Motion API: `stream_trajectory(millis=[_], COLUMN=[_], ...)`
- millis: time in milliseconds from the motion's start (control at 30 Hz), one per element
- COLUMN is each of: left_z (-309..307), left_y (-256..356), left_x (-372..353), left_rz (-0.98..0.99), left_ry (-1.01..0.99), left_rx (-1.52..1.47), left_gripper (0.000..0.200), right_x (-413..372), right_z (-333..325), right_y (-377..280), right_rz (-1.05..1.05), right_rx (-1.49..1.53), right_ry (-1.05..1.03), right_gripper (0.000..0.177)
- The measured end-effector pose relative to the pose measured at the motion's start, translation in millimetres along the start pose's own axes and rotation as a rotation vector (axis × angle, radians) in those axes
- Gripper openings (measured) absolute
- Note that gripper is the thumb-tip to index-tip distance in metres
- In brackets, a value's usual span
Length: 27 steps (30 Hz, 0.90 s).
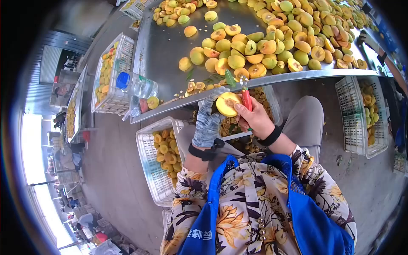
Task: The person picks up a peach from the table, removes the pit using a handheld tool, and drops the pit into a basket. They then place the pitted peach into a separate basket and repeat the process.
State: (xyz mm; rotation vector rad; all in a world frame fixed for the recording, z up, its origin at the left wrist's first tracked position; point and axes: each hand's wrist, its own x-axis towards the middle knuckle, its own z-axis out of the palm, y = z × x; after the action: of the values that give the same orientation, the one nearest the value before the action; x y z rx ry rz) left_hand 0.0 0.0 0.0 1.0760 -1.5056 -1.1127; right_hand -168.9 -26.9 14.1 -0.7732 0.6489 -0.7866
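In the head view, my left hand [208, 121], in a grey knitted glove, grips a yellow peach half [227, 104] with its cut face and brownish centre turned up. My right hand [258, 120], bare, is closed around the red handle of a pitting tool [246, 97]. The tool's looped metal tip points away from me, above the table edge. My right thumb rests at the peach half's right edge. Below both hands, a crate of cut fruit pieces [258, 96] stands partly hidden under the table edge.
A metal table [170, 51] bears a large heap of peach halves [272, 46]. A plastic bottle with a blue cap [142, 85] stands at its left corner. White crates of fruit stand to the left [146, 159] and right [350, 114]. Another person's hand [369, 40] shows at far right.
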Motion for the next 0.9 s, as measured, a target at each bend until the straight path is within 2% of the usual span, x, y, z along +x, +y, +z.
stream_trajectory(millis=[67, 100, 167, 200, 233, 300, 333, 367, 433, 467, 600, 667, 767, 833, 900], left_z=[16, 15, 29, 23, 17, 7, 9, 5, -1, 1, 10, 19, 30, 39, 46], left_y=[10, 24, 34, 20, 3, -10, 6, 2, 5, 8, 0, -12, -14, -11, -7], left_x=[-3, -8, -11, -11, -7, 1, 1, 1, 2, -3, 1, -1, 1, 2, 2], left_rz=[-0.044, -0.058, -0.127, -0.242, -0.236, -0.364, -0.414, -0.412, -0.343, -0.357, -0.286, -0.212, -0.127, -0.101, -0.055], left_ry=[0.111, 0.106, 0.294, 0.281, 0.289, 0.623, 0.74, 0.741, 0.77, 0.737, 0.743, 0.705, 0.678, 0.69, 0.725], left_rx=[-0.656, -0.635, -0.936, -0.942, -0.942, -1.107, -1.052, -1.051, -0.919, -0.858, -0.897, -0.629, -0.489, -0.512, -0.335], left_gripper=[0.06, 0.06, 0.056, 0.05, 0.05, 0.045, 0.042, 0.042, 0.04, 0.038, 0.031, 0.04, 0.039, 0.036, 0.031], right_x=[-2, -1, -4, -4, -1, 5, -4, -11, -21, -23, -24, -24, -27, -29, -30], right_z=[10, 25, 31, 32, 31, 34, 33, 32, 28, 28, 20, 18, 17, 17, 16], right_y=[3, 9, 15, 16, 25, 42, 41, 38, 33, 30, 37, 43, 45, 48, 49], right_rz=[-0.054, -0.056, -0.082, -0.061, -0.058, -0.569, -0.409, -0.41, -0.264, -0.237, -0.311, -0.315, -0.319, -0.301, -0.283], right_rx=[0.106, 0.131, 0.046, -0.048, -0.052, -0.698, -0.753, -0.753, -0.967, -0.959, -0.988, -1.035, -1.022, -1.021, -1.018], right_ry=[0.107, 0.103, 0.226, 0.219, 0.211, 0.282, 0.271, 0.269, 0.116, 0.113, 0.07, 0.119, 0.157, 0.177, 0.195], right_gripper=[0.034, 0.034, 0.031, 0.035, 0.035, 0.039, 0.041, 0.041, 0.036, 0.034, 0.029, 0.025, 0.023, 0.021, 0.019])
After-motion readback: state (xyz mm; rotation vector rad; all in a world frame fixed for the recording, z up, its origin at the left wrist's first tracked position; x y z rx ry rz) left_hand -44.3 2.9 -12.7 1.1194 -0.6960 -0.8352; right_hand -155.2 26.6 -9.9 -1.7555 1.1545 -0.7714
